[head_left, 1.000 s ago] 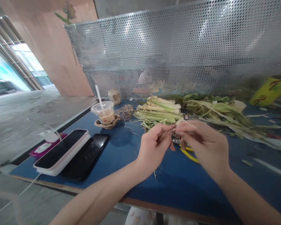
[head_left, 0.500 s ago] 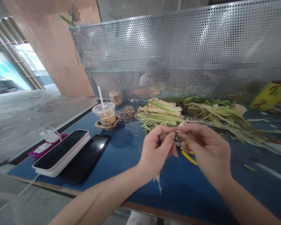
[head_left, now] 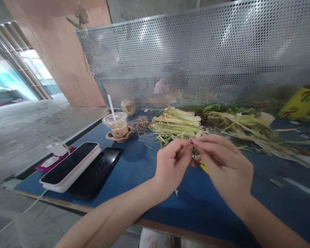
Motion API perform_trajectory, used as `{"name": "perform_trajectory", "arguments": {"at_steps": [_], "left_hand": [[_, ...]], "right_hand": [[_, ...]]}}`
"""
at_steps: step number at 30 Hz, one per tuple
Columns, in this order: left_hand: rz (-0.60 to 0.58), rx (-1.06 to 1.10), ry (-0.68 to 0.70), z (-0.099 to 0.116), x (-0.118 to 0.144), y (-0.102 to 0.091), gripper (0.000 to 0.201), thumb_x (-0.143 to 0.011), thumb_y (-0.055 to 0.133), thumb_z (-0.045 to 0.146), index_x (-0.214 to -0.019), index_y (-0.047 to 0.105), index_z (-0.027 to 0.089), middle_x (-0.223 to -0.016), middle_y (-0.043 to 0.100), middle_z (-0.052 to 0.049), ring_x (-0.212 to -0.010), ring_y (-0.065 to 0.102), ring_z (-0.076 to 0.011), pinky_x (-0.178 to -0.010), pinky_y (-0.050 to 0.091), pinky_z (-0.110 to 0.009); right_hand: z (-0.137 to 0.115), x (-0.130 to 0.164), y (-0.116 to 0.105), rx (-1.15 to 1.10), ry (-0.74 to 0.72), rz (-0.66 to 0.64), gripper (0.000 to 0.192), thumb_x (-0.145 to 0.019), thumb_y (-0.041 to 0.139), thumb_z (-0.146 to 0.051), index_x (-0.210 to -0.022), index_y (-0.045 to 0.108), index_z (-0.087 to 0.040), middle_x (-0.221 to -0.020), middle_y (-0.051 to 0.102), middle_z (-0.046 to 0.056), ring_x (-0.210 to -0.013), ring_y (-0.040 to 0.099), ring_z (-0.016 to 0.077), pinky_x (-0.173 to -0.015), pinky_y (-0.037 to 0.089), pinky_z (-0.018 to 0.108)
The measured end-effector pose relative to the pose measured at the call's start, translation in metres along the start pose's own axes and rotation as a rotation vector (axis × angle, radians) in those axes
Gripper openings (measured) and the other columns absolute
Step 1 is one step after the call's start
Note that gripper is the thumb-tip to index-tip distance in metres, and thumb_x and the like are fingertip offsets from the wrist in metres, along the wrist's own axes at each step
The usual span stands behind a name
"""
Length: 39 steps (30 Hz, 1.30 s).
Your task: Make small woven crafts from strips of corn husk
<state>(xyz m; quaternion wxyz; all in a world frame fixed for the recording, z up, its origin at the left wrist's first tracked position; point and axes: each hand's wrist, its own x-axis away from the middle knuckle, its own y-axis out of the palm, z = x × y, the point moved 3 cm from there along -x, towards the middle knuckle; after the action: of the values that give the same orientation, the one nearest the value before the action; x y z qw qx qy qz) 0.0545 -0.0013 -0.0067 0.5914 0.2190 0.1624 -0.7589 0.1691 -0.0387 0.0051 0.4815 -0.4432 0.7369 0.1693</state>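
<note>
Just before the bundle of pale green husk strips (head_left: 177,125), I see my left hand (head_left: 172,167) and right hand (head_left: 223,167) pinching a thin pale strip (head_left: 192,144) between touching fingertips; bare blue tabletop (head_left: 144,165) lies left.

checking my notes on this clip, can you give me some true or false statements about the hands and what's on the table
1. The left hand and the right hand meet fingertip to fingertip above the blue table top. True.
2. The clear plastic cup with a white straw lies tipped over. False: it stands upright on a brown holder.
3. The phone in a white case lies partly on top of the black phone. True.
4. The pile of pale green husk strips lies on the floor. False: it lies on the table, in front of the perforated metal screen.
5. The hands grip the tangle of brown twine. False: it lies apart, beside the cup.
</note>
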Motion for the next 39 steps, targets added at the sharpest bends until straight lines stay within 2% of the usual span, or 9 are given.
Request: {"name": "perform_trajectory", "arguments": {"at_steps": [3,8,11,15,21,25,28,36,39], "left_hand": [[0.029,-0.032,-0.012,0.000,-0.001,-0.001,0.008,-0.078,0.051,0.018,-0.080,0.058,0.016,-0.057,0.056,0.003,-0.048,0.054,-0.0076,-0.049,0.046,-0.018],[-0.045,0.004,-0.053,0.001,0.002,0.003,0.012,-0.081,0.049,0.020,-0.085,0.060,0.017,-0.058,0.056,0.003,-0.049,0.056,-0.0077,-0.053,0.047,-0.019],[-0.065,0.022,-0.113,0.004,0.002,0.004,0.017,-0.083,0.046,0.026,-0.085,0.060,0.017,-0.052,0.055,0.004,-0.043,0.052,-0.0059,-0.047,0.044,-0.016],[-0.047,-0.010,-0.156,0.008,0.002,0.000,0.021,-0.083,0.047,0.032,-0.077,0.060,0.016,-0.044,0.053,0.005,-0.038,0.045,-0.0041,-0.042,0.038,-0.014],[0.006,-0.082,-0.136,0.011,0.002,-0.002,0.018,-0.082,0.049,0.027,-0.073,0.060,0.015,-0.044,0.054,0.005,-0.041,0.048,-0.0047,-0.046,0.039,-0.015],[0.066,0.045,-0.263,0.008,0.000,-0.001,0.023,-0.081,0.050,0.029,-0.064,0.055,0.015,-0.038,0.050,0.006,-0.034,0.041,-0.0036,-0.038,0.033,-0.014],[0.056,0.164,-0.325,0.005,-0.001,0.001,0.029,-0.082,0.050,0.032,-0.059,0.052,0.015,-0.036,0.048,0.006,-0.030,0.034,-0.0020,-0.034,0.027,-0.013],[-0.016,0.271,-0.372,0.004,0.002,0.003,0.026,-0.082,0.049,0.033,-0.065,0.055,0.014,-0.036,0.048,0.005,-0.031,0.034,-0.0019,-0.033,0.026,-0.012],[-0.054,0.331,-0.373,0.005,0.001,0.006,0.023,-0.084,0.045,0.030,-0.076,0.058,0.014,-0.038,0.051,0.004,-0.030,0.034,-0.0027,-0.032,0.026,-0.013]], "right_hand": [[0.000,0.001,0.003,0.000,-0.011,-0.018,0.030,-0.069,0.063,-0.005,-0.093,0.065,-0.023,-0.096,0.061,0.003,-0.083,0.061,0.0152,-0.059,0.057,0.023],[0.000,-0.002,-0.001,0.073,0.020,0.061,0.013,-0.072,0.063,-0.009,-0.075,0.065,-0.021,-0.083,0.063,0.001,-0.076,0.061,0.0121,-0.059,0.056,0.020],[-0.001,-0.004,-0.003,0.124,-0.018,0.038,0.013,-0.072,0.062,-0.009,-0.074,0.064,-0.021,-0.082,0.065,0.001,-0.076,0.061,0.0118,-0.066,0.055,0.021],[-0.003,-0.005,-0.003,0.200,-0.126,0.011,0.014,-0.072,0.062,-0.007,-0.077,0.064,-0.021,-0.082,0.066,0.001,-0.076,0.061,0.0121,-0.074,0.053,0.025],[-0.003,-0.004,-0.002,0.222,-0.109,0.019,0.015,-0.073,0.062,-0.009,-0.078,0.065,-0.022,-0.081,0.067,0.001,-0.073,0.063,0.0135,-0.070,0.054,0.026],[-0.005,-0.004,-0.001,0.265,-0.193,0.036,0.016,-0.072,0.062,-0.007,-0.078,0.064,-0.021,-0.079,0.067,0.002,-0.071,0.063,0.0135,-0.069,0.054,0.026],[-0.006,-0.004,-0.002,0.313,-0.285,0.035,0.017,-0.072,0.062,-0.005,-0.080,0.064,-0.019,-0.079,0.066,0.003,-0.073,0.063,0.0139,-0.071,0.054,0.027],[-0.005,-0.004,-0.003,0.374,-0.415,-0.020,0.023,-0.072,0.060,-0.002,-0.091,0.062,-0.015,-0.085,0.066,0.007,-0.077,0.063,0.0150,-0.074,0.053,0.027],[-0.003,-0.003,-0.005,0.432,-0.463,-0.026,0.023,-0.073,0.060,-0.004,-0.092,0.061,-0.017,-0.085,0.066,0.006,-0.078,0.063,0.0154,-0.075,0.053,0.028]]}}
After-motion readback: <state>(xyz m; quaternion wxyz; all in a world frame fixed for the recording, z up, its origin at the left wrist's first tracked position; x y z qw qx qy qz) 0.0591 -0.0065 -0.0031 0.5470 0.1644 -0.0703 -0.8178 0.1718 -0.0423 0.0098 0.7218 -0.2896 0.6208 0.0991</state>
